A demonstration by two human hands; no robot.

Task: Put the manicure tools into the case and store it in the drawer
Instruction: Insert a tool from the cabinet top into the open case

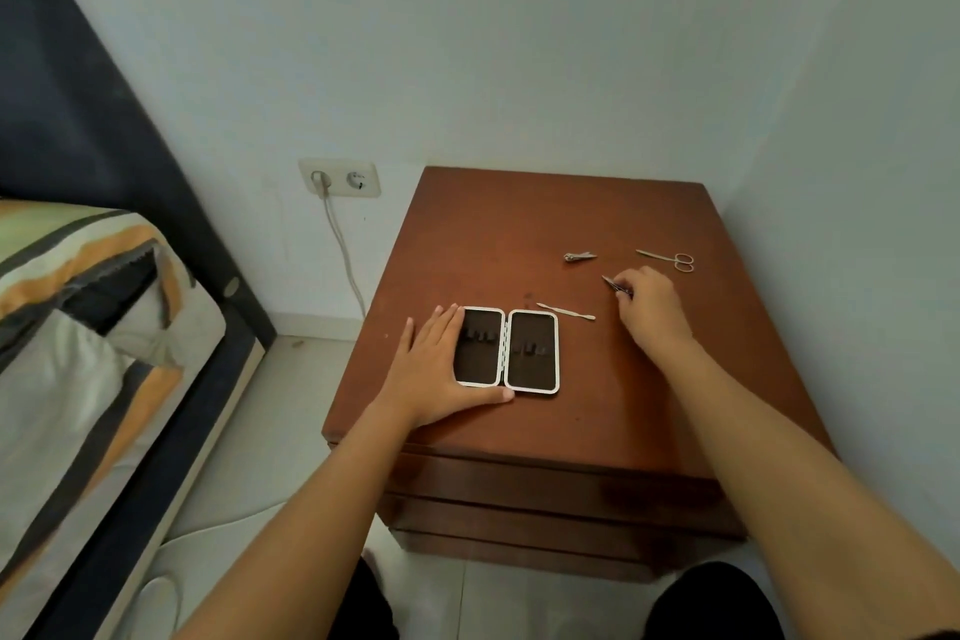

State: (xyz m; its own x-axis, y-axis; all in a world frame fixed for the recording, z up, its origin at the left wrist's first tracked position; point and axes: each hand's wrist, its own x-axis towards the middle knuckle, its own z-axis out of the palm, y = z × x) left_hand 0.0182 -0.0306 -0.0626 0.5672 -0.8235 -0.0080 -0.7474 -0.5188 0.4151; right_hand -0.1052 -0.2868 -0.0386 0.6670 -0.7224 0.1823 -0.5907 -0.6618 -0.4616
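Observation:
A white-rimmed manicure case [532, 351] lies open flat on the brown nightstand [519, 234], its dark lining showing empty elastic loops. My left hand [436, 374] rests flat against the case's left half, thumb along its front edge. My right hand [652, 309] pinches small tweezers [613, 285] on the tabletop to the right of the case. A thin cuticle pusher [566, 311] lies between the case and my right hand. Nail clippers [580, 256] and small scissors [667, 258] lie farther back on the right.
The nightstand's stacked drawer fronts [545, 499] are shut below its front edge. A bed with a striped cover [78, 327] stands to the left. A wall socket with a plugged cable [340, 178] is behind the gap. White walls close in at the back and right.

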